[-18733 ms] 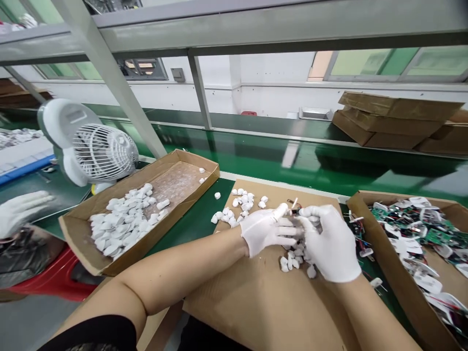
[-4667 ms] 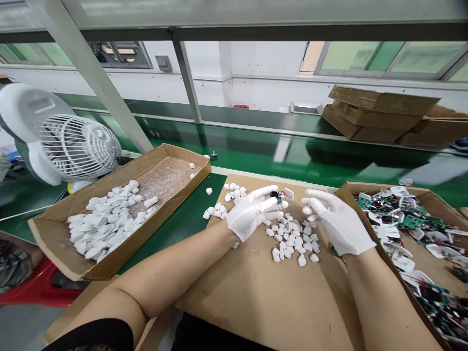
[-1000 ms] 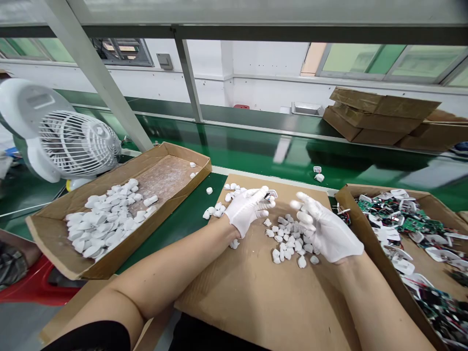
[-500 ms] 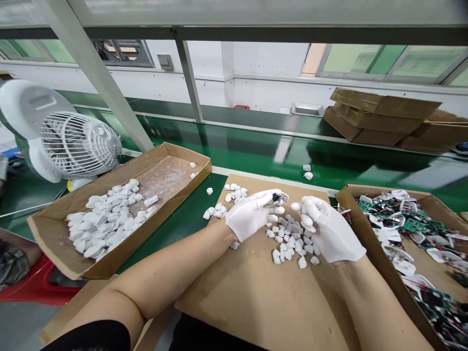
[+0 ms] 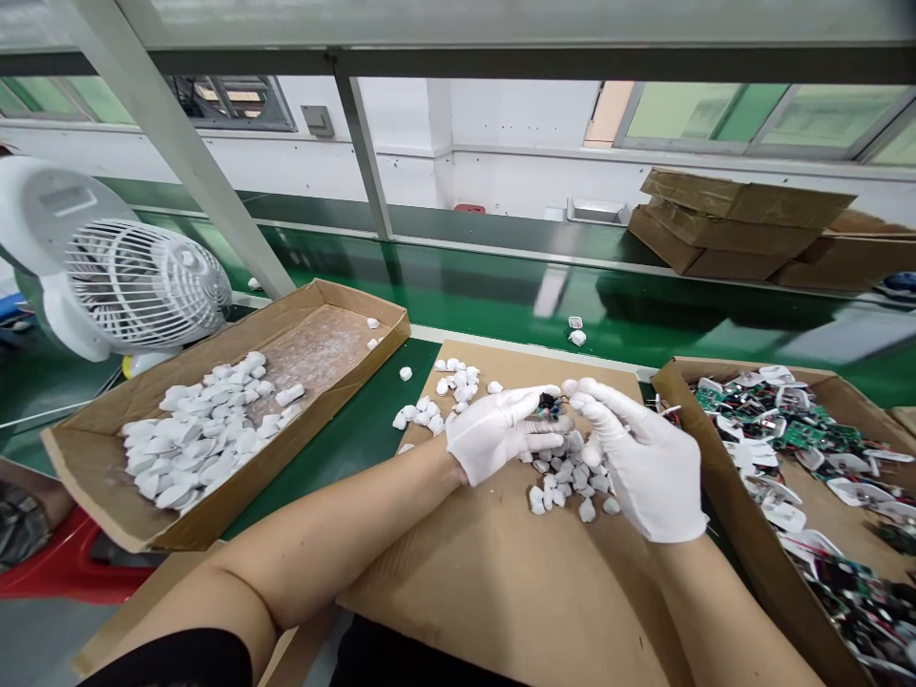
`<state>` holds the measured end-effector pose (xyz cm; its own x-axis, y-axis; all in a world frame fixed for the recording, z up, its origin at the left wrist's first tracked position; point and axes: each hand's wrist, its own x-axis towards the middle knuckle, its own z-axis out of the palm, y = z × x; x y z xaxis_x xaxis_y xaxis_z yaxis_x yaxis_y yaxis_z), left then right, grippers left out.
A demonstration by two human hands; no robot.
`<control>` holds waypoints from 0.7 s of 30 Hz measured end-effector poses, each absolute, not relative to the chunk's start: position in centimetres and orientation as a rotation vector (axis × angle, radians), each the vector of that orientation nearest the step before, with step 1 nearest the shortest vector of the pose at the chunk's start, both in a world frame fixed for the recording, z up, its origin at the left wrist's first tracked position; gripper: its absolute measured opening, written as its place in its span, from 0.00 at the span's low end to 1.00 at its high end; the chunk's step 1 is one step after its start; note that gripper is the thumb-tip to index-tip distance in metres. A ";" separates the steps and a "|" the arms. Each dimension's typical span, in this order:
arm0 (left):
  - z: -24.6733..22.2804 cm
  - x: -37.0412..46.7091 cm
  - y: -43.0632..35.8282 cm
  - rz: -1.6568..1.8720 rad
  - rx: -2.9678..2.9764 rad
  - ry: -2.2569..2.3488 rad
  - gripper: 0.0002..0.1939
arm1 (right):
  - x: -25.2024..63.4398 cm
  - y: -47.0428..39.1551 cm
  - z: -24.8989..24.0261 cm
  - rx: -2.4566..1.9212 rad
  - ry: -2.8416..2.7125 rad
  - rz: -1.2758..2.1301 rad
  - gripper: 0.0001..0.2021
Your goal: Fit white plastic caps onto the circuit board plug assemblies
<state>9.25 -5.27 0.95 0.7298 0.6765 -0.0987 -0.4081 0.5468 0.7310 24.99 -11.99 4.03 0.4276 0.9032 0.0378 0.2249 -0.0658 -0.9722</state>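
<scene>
- Green surface (image 5: pixel 487 286) runs across the far side, a small framed piece (image 5: pixel 575 322) and a white lump (image 5: pixel 576 337) sitting on it.
- Next, cardboard (image 5: pixel 501 592) lies under the hands; a jolt from a forearm could scatter the loose pieces on it.
- Right box (image 5: pixel 705 463): heaped with green boards, wires and white shells, all tangled. One tug on a wire could drag neighbours out, I'd say, and strain a joint.
- Left box (image 5: pixel 315 358): white pieces (image 5: pixel 207 429) piled at its near end, a few at the far end, and a bare stretch between.
- Far right, brown boxes (image 5: pixel 759 210) are stacked, contents out of sight.
- Right hand (image 5: pixel 644 458): gloved, fingers curled, thumb and forefinger tips drawn together beside the part. Whether they pinch anything, I cannot tell.
- Left hand (image 5: pixel 493 434): gloved, thumb and forefinger gripping the wired part, the other fingers stretched out.
- And the wired part (image 5: pixel 550 405), at the left fingertips above the small heap (image 5: pixel 565 472): a slack grip or slick glove could drop it among the lumps; a hard pull could snap a lead.
</scene>
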 end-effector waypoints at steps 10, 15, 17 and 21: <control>1.6 9.8 -6.5 0.706 0.870 0.427 0.14 | 23.5 -12.2 2.6 -1.606 -1.076 0.560 0.18; 1.9 9.6 -6.7 0.727 0.888 0.513 0.13 | 23.5 -12.2 2.3 -1.629 -1.062 0.589 0.20; 1.8 9.7 -6.7 0.717 0.845 0.497 0.11 | 23.7 -12.2 2.3 -1.624 -1.119 0.611 0.21; 1.5 9.8 -6.5 0.730 0.728 0.488 0.10 | 24.4 -12.2 2.4 -1.560 -1.303 0.872 0.26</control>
